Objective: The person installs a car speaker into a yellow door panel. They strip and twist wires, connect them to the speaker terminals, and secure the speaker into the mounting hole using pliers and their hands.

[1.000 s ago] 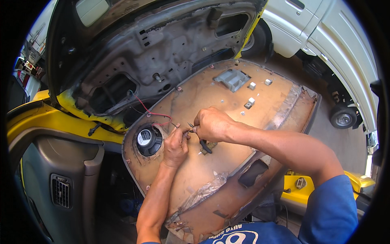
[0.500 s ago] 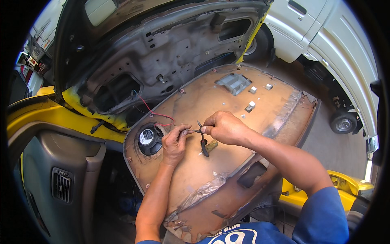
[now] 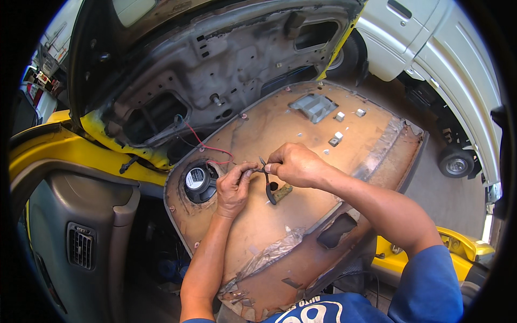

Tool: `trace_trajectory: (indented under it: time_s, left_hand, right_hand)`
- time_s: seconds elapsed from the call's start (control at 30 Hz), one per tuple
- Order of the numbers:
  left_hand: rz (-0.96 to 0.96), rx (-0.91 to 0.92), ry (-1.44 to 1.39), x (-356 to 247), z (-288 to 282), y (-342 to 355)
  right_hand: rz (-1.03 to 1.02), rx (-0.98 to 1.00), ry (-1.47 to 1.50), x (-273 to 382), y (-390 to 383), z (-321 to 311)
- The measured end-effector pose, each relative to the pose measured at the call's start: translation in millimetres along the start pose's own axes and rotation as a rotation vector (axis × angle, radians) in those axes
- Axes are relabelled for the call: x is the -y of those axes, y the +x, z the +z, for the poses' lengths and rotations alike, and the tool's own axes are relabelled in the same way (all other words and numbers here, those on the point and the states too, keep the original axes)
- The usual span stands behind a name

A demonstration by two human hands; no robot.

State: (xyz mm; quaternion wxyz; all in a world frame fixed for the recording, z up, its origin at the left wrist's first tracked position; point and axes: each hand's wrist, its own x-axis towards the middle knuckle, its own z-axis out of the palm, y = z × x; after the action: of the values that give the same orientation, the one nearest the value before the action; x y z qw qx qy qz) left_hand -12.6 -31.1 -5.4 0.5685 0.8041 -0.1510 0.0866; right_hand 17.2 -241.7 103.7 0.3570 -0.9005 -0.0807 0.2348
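My left hand is closed, thumb and fingertips pinched together over the door panel's bare side. What they pinch is too small to make out. Close beside it, my right hand grips a slim hand tool with a dark curved handle, pliers or scissors by its shape. The tool's pointed tip stands up between the two hands, and its handle hangs down toward the panel. To the left, a round black speaker sits in the panel's opening. A red wire loops from the door down beside the speaker, near my left hand.
The brown door panel lies before me, its lower covering torn and wrinkled. White clips and a grey plastic insert are on it. Beyond stands the open, bare-metal door. A dashboard is at left, a white vehicle at right.
The view has shifted slightly. Both hands stay close together over the panel, and the tool in my right hand has tilted a little.
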Motion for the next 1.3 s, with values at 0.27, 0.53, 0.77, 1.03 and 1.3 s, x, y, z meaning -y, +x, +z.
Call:
trace_trajectory:
  time_s: [0.27,0.53,0.77,1.03,1.3]
  left_hand:
    - [0.144,0.005,0.118,5,5,-4]
    - [0.075,0.007,0.122,1,4,-10]
    - [0.026,0.029,0.024,6,4,-4]
    - [-0.150,0.011,-0.462,17,5,-4]
    - [-0.185,0.004,-0.458,21,3,-5]
  right_hand:
    - [-0.017,0.089,-0.233,17,7,-4]
    - [0.080,-0.013,0.089,0,4,14]
    - [0.068,-0.043,0.192,-15,-23,22]
    - [-0.083,0.378,-0.142,-14,-57,9]
    - [-0.381,0.221,-0.378,-28,-70,25]
